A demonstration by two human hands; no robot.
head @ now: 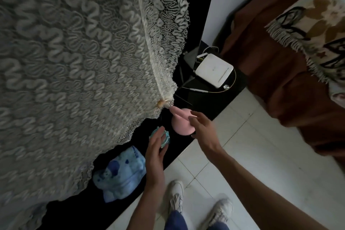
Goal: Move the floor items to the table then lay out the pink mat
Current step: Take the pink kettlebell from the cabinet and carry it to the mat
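Note:
A rolled pink mat (pixel 180 121) lies on the dark low ledge under the table's lace cloth (pixel 74 52). My right hand (pixel 202 129) hovers over its near side, fingers spread, and I cannot tell whether it touches it. A small teal round container (pixel 165 137) sits just left of the mat. My left hand (pixel 155 152) reaches onto it with open fingers and partly covers it. A folded blue patterned cloth (pixel 119 172) lies further left on the same ledge.
A white router (pixel 214 70) with cables stands on the dark ledge behind the mat. White floor tiles (pixel 242 155) spread to the right. A brown bedspread (pixel 280 80) with a fringed blanket (pixel 317 33) fills the right side. My shoes (pixel 176 195) stand at the ledge.

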